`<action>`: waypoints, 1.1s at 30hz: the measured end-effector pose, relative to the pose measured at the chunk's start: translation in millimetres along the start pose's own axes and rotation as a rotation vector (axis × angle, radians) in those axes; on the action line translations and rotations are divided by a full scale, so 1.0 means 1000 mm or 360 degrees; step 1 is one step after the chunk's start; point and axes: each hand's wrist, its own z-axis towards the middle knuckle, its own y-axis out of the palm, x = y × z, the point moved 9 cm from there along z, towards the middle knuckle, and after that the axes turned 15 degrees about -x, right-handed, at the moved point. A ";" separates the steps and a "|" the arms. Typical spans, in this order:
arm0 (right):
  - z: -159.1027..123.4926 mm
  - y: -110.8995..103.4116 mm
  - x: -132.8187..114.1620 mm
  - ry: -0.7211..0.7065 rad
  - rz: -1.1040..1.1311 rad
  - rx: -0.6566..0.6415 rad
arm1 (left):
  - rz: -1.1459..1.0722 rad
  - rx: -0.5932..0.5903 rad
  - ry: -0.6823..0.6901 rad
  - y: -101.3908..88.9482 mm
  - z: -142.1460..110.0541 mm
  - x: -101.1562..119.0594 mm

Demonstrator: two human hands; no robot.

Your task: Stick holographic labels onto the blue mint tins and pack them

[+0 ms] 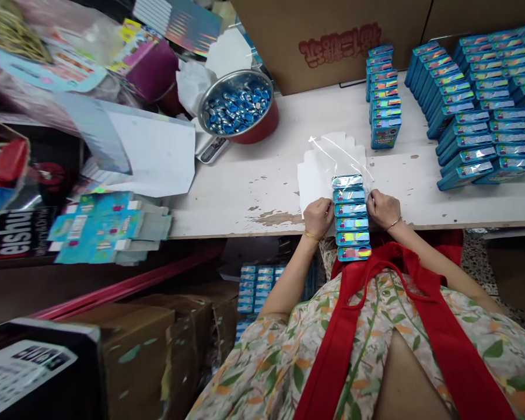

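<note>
In front of my body a single row of small blue boxes (351,224) with shiny top ends runs from the bench edge toward my apron. Clear plastic film, which looks like a bag (339,153), spreads out beyond the far end of the row. My left hand (318,217) is closed at the row's left side, and my right hand (384,209) is closed at its right side. Both seem to pinch the film's edges, though the fingertips are partly hidden. Under the film lies a stack of white paper pieces (310,175) on the bench.
Blue boxes stand in a short row (385,133) and a larger block (468,143) to the right. A metal-rimmed red pan (256,135) holds small blue-and-silver pieces. Flattened blue cartons (98,227) lie left. A big cardboard box (284,41) stands behind; cartons (135,344) sit below.
</note>
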 end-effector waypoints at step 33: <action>-0.082 0.068 -0.004 -0.0890 -0.0293 -0.0849 | 0.0034 -0.0365 0.0572 -0.010 -0.113 0.091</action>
